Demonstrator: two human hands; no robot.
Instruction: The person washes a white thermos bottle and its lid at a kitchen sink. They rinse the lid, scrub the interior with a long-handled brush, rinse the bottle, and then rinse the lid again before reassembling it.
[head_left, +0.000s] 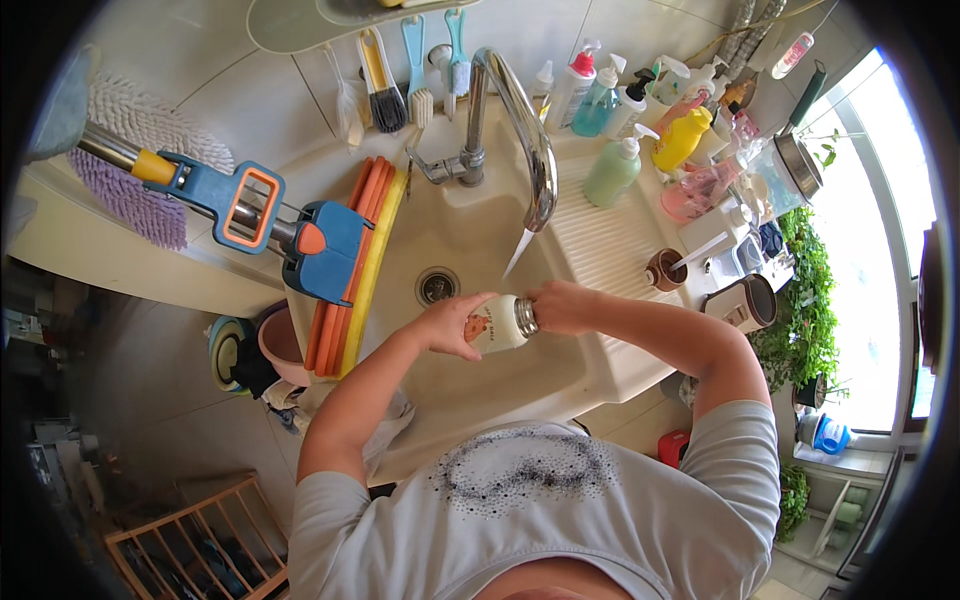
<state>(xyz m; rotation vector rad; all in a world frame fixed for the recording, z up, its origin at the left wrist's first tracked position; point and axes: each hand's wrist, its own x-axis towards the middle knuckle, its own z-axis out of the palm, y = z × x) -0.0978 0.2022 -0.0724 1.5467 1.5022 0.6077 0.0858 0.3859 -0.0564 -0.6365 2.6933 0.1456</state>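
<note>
Tilted on its side over the sink basin (480, 244), a cream-coloured bottle (504, 330) with a metal neck bears a printed orange animal and writing. My left hand (452, 324) is wrapped around its body. At the bottle's mouth is my right hand (564, 306), its fingers curled and partly hidden by the metal neck; whether they reach inside or hold something is unclear. Water (517, 253) runs from the curved chrome faucet (541, 176) a little above the bottle. The drain (437, 286) lies to the left of it.
A sponge mop (326, 251) with a blue head and orange-yellow rollers leans over the sink's left side. Several brushes (384, 90) hang behind. Pump bottles (613, 176) and a yellow bottle (681, 140) crowd the right. A brown jar (665, 270) stands on the ribbed drainboard (574, 187).
</note>
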